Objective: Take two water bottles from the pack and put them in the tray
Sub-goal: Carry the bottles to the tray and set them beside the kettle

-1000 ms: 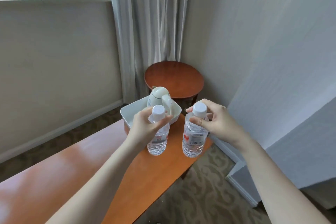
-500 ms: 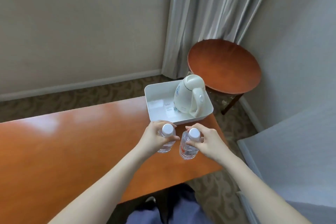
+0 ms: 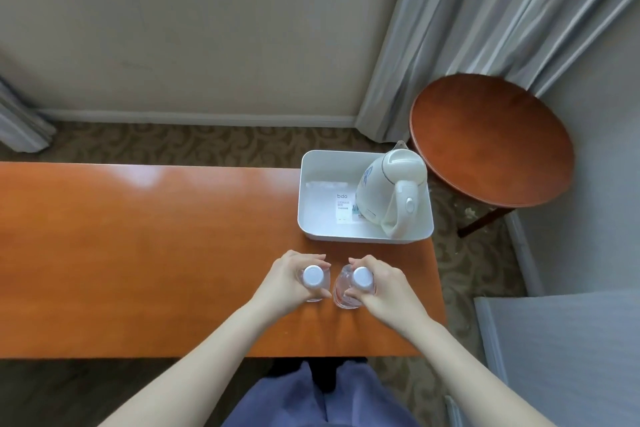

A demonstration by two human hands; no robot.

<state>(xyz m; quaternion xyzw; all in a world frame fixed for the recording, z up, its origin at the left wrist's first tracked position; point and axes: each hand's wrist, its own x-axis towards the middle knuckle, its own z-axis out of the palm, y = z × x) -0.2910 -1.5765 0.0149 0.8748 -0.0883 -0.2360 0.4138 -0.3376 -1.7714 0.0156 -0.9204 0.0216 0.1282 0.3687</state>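
Note:
Two clear water bottles with white caps stand upright side by side on the orange table (image 3: 145, 253), near its right end. My left hand (image 3: 289, 282) is wrapped around the left bottle (image 3: 71, 277)... its cap (image 3: 70, 276) faces the camera. My right hand (image 3: 379, 286) grips the right bottle (image 3: 360, 278) by its neck. The white tray (image 3: 313, 232) lies just beyond the bottles at the table's far right corner. No pack of bottles is in view.
A cream electric kettle (image 3: 393, 189) fills the tray's right half; a small card (image 3: 343, 210) lies on the tray floor to its left. A round wooden side table (image 3: 491, 139) stands right of the tray, by grey curtains (image 3: 485, 17). Patterned carpet lies below.
The view has tilted down to look from above. Both bottles, held a little above the table before, have come down near the table's front right, still short of the tray.

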